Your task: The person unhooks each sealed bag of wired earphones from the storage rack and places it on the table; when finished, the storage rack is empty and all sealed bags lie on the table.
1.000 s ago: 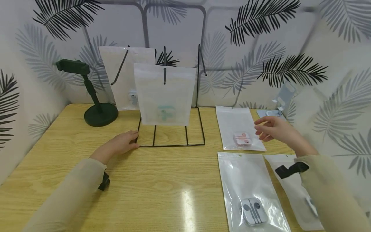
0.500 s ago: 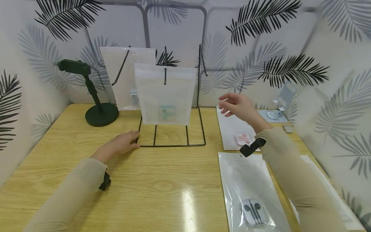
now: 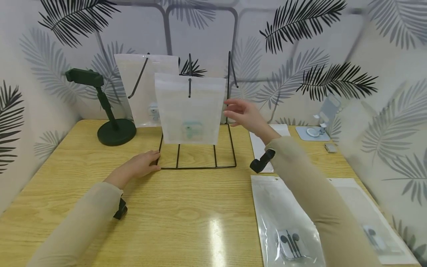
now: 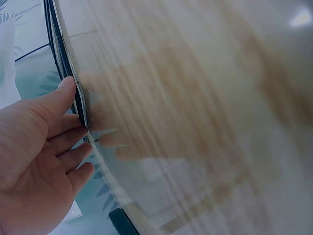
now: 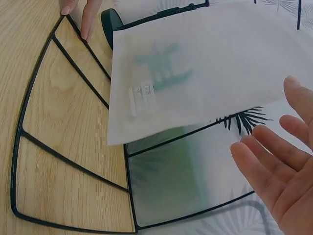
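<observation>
A black wire display rack [image 3: 197, 168] stands on the wooden table, with hooks in its upper part. My left hand [image 3: 140, 164] pinches the left front corner of its base between thumb and fingers, as the left wrist view [image 4: 44, 156] also shows. On the middle hook hangs a white zip pouch [image 3: 190, 107] with a teal item showing faintly through it. Behind and left, another white pouch [image 3: 135, 89] hangs on the left hook. My right hand [image 3: 245, 115] is beside the middle pouch's right edge, fingers loosely bent and nothing in them; in the right wrist view the palm [image 5: 293, 191] faces that pouch.
On the right, a pouch with earphones [image 3: 267, 200] lies on the table, beside another pouch [image 3: 353, 196] partly under my right sleeve. A further pouch [image 3: 258, 148] lies behind them. A dark green stand [image 3: 116, 132] is at back left, a pale blue phone stand [image 3: 313, 133] at back right.
My right hand has moved left from above the flat pouch at the back right to the middle hanging pouch's edge. My left hand has stayed at the rack's corner.
</observation>
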Demonstrator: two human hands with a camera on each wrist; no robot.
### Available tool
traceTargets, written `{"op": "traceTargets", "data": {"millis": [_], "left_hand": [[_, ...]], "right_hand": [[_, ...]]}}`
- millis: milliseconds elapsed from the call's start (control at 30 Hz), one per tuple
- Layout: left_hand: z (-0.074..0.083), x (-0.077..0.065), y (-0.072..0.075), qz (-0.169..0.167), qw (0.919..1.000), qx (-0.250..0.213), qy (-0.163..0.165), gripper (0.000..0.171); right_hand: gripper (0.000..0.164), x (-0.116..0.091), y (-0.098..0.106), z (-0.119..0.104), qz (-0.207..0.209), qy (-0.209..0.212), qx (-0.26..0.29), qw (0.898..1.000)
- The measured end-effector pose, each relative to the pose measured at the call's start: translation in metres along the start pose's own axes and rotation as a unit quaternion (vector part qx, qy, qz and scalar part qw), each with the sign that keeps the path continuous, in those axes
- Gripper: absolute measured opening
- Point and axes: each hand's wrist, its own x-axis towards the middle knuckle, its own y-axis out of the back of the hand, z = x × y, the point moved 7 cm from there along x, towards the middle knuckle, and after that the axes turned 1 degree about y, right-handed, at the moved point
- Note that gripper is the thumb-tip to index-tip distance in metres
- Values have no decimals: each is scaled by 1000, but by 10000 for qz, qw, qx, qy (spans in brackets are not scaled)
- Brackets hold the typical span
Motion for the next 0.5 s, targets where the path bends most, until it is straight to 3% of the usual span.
{"op": "traceTargets", "data": {"millis": [300, 500], "left_hand": [[-1, -1, 0, 29, 10000, -45, 15, 57], [-1, 0, 0, 46, 10000, -30, -1, 57]], "right_hand": [[60, 12, -16, -1, 111, -476, 79, 9988], [55, 14, -17, -1, 256, -663, 452, 9964]]}}
